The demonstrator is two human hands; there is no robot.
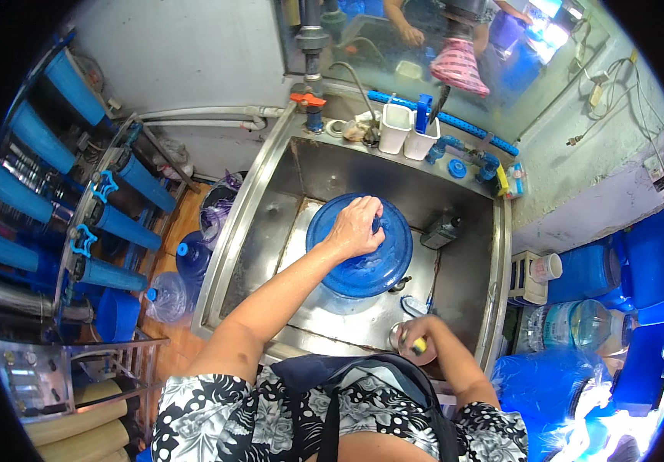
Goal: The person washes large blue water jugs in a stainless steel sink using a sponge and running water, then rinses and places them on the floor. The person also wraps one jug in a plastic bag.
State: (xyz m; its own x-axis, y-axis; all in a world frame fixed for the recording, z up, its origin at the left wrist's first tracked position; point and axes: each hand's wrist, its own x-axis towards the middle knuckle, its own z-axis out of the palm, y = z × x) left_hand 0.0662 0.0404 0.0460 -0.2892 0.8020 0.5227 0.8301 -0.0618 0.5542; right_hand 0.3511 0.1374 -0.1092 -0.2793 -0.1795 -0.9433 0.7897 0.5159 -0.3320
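A round blue plastic lid [332,222] sits on a pale container [346,304] with a dark spigot [402,283], standing in a stainless steel sink [309,330]. My left hand [355,228] is closed around the knob at the lid's middle. Near the sink's front edge, my right hand [415,334] grips a yellow and dark sponge [419,346] over a small round bowl [426,355]; the hand hides part of both. Just beyond it lies a blue and white scrub brush [414,306]. Toward the right wall of the sink stands a dark bottle-like container [441,231].
White plastic holders [395,128], blue taps [486,166] and a round blue cap [457,168] line the sink's back ledge. Above it hangs a pink cloth-wrapped fitting [459,66]. Water bottles [170,297] stand left on the floor. Blue containers [583,274] crowd the right side.
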